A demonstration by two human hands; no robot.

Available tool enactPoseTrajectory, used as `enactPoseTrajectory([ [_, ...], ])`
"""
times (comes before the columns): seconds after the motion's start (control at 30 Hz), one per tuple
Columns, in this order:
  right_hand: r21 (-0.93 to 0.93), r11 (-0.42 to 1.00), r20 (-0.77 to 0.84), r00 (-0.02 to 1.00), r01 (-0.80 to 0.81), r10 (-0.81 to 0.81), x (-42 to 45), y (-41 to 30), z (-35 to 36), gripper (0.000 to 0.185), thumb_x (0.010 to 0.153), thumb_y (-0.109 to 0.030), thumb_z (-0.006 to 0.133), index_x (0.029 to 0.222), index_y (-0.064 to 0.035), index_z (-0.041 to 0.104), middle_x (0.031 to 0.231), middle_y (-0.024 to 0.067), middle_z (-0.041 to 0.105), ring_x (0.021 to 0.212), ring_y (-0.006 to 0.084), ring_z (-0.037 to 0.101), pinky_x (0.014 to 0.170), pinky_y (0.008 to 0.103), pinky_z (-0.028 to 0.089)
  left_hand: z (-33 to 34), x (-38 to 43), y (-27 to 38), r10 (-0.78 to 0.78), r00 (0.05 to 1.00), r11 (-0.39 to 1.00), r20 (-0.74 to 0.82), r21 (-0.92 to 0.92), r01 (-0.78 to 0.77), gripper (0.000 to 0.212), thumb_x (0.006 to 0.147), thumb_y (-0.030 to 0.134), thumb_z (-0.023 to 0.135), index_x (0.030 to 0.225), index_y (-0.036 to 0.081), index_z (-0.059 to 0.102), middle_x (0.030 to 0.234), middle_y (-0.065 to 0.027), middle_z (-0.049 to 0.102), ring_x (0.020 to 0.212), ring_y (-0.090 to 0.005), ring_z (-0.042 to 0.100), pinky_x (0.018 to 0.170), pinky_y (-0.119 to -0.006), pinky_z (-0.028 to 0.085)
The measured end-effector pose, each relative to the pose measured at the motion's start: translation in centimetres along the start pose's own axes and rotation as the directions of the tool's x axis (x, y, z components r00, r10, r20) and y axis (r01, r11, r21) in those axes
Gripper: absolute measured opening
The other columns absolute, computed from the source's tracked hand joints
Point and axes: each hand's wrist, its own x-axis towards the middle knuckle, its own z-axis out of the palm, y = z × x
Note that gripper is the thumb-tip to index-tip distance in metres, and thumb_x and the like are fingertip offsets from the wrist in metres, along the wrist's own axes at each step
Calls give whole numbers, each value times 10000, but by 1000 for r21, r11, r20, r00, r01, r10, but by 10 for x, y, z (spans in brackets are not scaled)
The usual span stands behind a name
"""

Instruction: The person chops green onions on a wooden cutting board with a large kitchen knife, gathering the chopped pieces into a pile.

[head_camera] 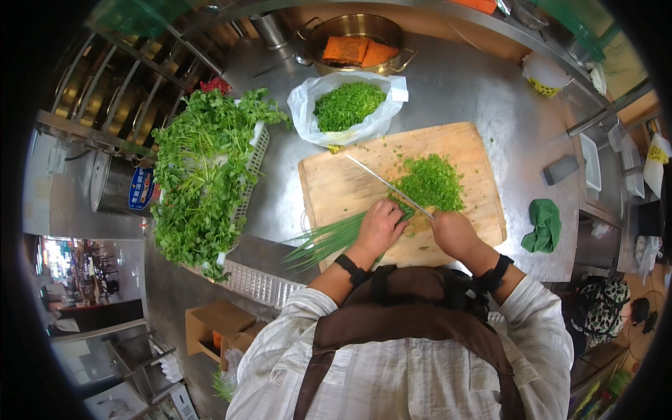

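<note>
My right hand (454,233) grips the handle of a kitchen knife, whose narrow-looking blade (386,182) points up and to the left across a wooden cutting board (336,184). Just left of the blade, my left hand (379,226) presses a bundle of long green scallions (328,236) onto the board, fingers curled over the cut end. The leafy ends stick out past the board's left edge. A heap of finely chopped scallion (433,184) lies on the other side of the blade. Beyond the board, a white plastic bag (300,113) holds more chopped scallion (349,106).
A white basket (255,152) piled with cilantro (205,168) stands at the left. Behind the bag sits a brass-coloured pot (357,26) with orange blocks. A green cloth (543,226) and a grey block (560,169) lie right. Another person (604,310) is at far right.
</note>
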Motion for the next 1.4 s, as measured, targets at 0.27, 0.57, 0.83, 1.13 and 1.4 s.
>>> enactPoseTrajectory([
  [0.27,-86,995,157,986,-42,55,-43,-10,-33,104,799,-73,555,807,11,616,722,229,646,684,402,654,633,477,533,4,-4,1,-14,997,999,-72,49,18,167,719,99,751,825,34,639,923,-117,592,916,-320,572,804,-413,494],
  [0.57,16,999,1,999,32,-32,8,-8,5,112,799,-63,553,768,6,635,686,230,634,667,409,647,620,480,528,4,-5,-3,-15,1000,999,12,36,14,165,745,112,757,874,51,674,938,-132,596,922,-347,573,778,-410,498],
  [0.83,19,1000,64,998,25,-26,-40,-9,-26,113,835,-74,558,798,14,619,694,233,632,653,411,636,617,487,517,4,-6,-1,-30,998,999,-52,14,31,152,736,100,746,844,32,663,935,-133,588,914,-340,564,782,-420,492],
  [1.13,-6,1000,23,1000,-7,7,-5,-10,12,147,818,-82,537,758,14,631,686,241,635,670,403,655,632,490,529,1,-1,3,0,1000,998,-25,64,2,183,746,107,755,891,43,664,958,-130,611,929,-341,584,788,-408,502],
  [1.4,-9,999,45,998,-34,35,-24,-11,-22,213,916,-166,548,825,8,630,711,224,646,697,402,652,649,483,526,5,-5,1,18,995,1000,-98,18,-16,163,708,86,757,785,44,619,896,-106,587,878,-308,573,771,-403,499],
])
